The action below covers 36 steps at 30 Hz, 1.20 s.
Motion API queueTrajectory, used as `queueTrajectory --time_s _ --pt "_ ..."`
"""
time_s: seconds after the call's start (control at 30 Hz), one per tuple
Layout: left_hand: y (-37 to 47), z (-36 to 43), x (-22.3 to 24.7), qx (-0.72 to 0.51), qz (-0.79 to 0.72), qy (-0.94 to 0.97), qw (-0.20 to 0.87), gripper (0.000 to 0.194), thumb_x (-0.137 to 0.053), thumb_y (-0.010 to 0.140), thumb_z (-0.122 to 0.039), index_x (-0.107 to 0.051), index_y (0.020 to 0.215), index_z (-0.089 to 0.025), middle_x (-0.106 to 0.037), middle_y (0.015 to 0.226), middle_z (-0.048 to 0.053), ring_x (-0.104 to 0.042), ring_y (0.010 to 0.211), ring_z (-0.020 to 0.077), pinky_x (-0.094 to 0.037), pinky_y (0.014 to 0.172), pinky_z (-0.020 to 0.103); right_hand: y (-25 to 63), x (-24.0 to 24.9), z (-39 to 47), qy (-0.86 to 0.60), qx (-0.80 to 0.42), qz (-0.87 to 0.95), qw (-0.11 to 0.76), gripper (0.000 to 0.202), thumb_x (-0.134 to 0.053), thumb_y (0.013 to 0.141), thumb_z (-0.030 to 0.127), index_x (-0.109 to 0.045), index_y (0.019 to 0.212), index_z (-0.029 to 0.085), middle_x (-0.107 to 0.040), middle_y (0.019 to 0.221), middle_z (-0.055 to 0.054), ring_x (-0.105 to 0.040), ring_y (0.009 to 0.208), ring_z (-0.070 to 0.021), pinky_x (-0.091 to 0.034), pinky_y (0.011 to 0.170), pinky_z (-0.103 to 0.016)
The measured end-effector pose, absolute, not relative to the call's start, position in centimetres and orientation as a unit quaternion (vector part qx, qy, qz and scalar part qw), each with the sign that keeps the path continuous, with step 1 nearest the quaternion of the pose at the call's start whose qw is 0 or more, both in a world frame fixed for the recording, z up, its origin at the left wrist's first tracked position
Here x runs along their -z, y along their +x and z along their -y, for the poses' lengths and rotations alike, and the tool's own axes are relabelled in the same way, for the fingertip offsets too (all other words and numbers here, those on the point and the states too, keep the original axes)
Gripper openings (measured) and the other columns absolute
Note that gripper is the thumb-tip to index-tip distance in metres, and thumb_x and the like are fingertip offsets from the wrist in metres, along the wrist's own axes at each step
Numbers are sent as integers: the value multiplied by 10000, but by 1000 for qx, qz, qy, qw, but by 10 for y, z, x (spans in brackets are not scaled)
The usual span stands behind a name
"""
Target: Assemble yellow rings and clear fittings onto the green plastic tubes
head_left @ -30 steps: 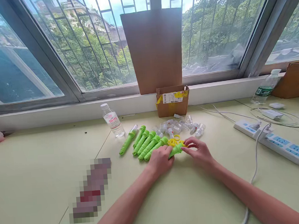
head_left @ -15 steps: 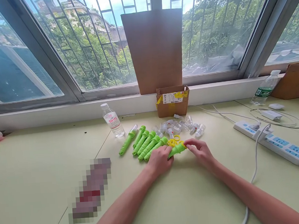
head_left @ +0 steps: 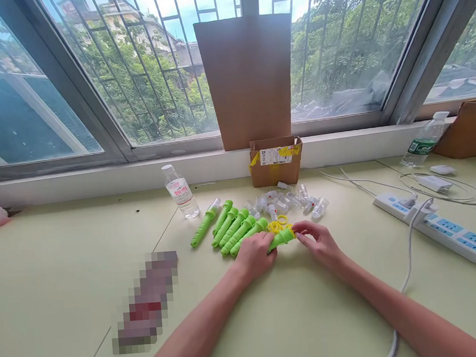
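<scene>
Green tube point(head_left: 281, 238), gripped by left hand point(head_left: 255, 256); yellow ring point(head_left: 293, 233), pinched by right hand point(head_left: 319, 242) at tube's mouth, best kept square.

You can read no text clearly.
Red characters on the clear white-capped plastic bottle point(head_left: 181, 193), print on the small brown cardboard box point(head_left: 276, 171) and the green-labelled clear bottle point(head_left: 425, 140) are too blurred.

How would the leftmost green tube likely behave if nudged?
The leftmost green tube would probably roll, given its rounded body. Its straight, moulded shape suggests stiff plastic, and the ridged neck may offer some grip.
</scene>
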<state>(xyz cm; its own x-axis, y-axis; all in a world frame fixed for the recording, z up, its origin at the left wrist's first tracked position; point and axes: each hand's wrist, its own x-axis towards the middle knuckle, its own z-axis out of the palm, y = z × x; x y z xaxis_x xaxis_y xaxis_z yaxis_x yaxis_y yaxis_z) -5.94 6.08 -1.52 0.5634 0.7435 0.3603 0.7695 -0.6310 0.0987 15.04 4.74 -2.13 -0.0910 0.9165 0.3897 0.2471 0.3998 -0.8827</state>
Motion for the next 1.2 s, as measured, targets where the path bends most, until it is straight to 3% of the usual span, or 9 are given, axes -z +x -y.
queueTrajectory --time_s 0.37,0.77,1.0,1.2 --pt "-61 -61 14 177 420 -889 42 142 -516 770 -225 -586 890 -196 -640 803 25 -585 715 173 -384 581 274 153 20 -50 -419 -385 653 500 179 -592 805 275 -648 958 201 -671 930 -59 -627 866 -204 -518 803 -366" --pt "-63 -63 19 194 400 -894 61 154 -508 764 -189 -589 895 -192 -634 789 31 -583 715 175 -401 583 277 151 13 -44 -390 -430 642 501 230 -610 806 351 -646 990 217 -588 990 -64 -588 883 -204 -588 712 -375" --pt "-64 -63 20 210 386 -896 67 164 -495 764 -176 -589 897 -185 -637 777 30 -581 700 173 -400 572 277 154 9 -45 -396 -451 646 471 246 -599 817 359 -628 1005 203 -593 913 -43 -629 681 -154 -562 690 -363" --pt "-64 -63 21 215 377 -898 76 182 -485 770 -155 -582 922 -179 -628 784 37 -577 709 171 -405 575 272 155 6 -43 -396 -475 639 458 294 -604 806 383 -611 1029 191 -602 892 -39 -652 665 -164 -560 673 -361"
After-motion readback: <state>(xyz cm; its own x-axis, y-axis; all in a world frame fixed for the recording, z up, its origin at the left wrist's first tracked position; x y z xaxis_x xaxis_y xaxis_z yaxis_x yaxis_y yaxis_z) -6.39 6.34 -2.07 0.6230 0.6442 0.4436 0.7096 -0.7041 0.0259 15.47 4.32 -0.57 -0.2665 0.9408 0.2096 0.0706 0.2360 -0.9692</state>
